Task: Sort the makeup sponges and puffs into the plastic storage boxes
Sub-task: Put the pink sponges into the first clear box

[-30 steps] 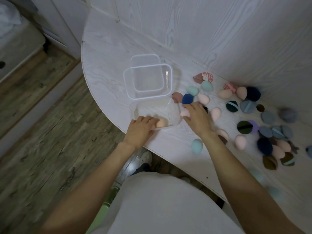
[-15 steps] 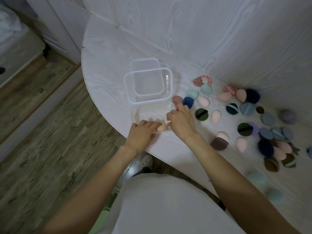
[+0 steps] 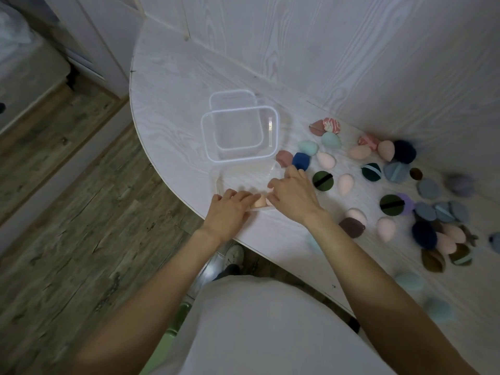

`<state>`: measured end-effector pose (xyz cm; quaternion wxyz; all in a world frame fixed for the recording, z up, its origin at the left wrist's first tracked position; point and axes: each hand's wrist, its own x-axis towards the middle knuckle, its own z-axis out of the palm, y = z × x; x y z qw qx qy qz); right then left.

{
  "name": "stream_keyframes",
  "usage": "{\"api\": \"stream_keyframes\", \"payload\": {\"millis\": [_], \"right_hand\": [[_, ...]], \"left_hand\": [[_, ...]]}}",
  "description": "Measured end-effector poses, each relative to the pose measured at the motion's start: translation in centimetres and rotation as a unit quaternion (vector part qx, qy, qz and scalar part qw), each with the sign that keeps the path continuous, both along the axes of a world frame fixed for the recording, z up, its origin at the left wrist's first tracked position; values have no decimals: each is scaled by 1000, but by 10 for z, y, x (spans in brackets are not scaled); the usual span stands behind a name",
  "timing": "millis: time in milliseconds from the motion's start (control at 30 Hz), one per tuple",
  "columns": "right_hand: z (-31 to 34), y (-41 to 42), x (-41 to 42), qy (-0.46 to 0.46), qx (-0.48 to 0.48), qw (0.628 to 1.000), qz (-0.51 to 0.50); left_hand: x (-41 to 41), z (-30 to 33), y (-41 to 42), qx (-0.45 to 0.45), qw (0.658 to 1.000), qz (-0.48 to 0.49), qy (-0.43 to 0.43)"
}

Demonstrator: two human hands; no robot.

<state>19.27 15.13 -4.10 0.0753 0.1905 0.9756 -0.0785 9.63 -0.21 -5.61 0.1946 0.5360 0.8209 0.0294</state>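
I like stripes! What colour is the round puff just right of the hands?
Dark green puff with a black strap across it; the head view shows it.

Two hands point(image 3: 293, 194), three clear boxes point(image 3: 240, 136), many sponges point(image 3: 326, 160).

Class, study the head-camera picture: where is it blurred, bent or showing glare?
Head view: wide-angle lens bows the table edge; the teal sponges at lower right are smeared and soft; a thin glare streak runs along the clear box; light is dim and even, with weak shadows.

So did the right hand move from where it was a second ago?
Yes. The right hand slid left, off the loose sponges and over the near clear box, beside the left hand; the dark green puff now shows.
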Motion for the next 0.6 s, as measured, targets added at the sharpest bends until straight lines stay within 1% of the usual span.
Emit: {"api": "stream_keyframes", "payload": {"millis": [67,133,167,200,233,267,300,333,400,500,533,600], "right_hand": [[9,6,14,113,-47,992,-20],[10,24,36,215,-74,967,-112],[7,36,48,226,-65,957,-170],[2,49,61,203,-41,953,-223],[-6,61,72,158,-17,952,-264],[-12,71,81,106,-13,949,-296],[-17,78,88,63,-32,944,-321],[-20,83,93,35,-63,940,-334],[-23,84,95,40,-102,936,-334],[-13,74,91,128,-118,923,-344],[-7,67,89,169,-132,918,-333],[6,48,79,245,-172,914,-275]], "left_hand": [[1,1,0,0,1000,-1,-2],[2,2,1,1,1000,-2,-1],[4,1,2,1,1000,-2,1],[5,1,3,1,1000,0,1],[6,1,5,1,1000,3,-2],[7,1,7,2,1000,7,-6],[8,1,8,2,1000,8,-10],[10,1,10,1,1000,8,-11],[9,0,9,0,1000,13,-11],[10,-1,8,3,1000,23,-15],[10,-1,7,3,1000,23,-15],[10,-1,7,3,1000,20,-16]]}}
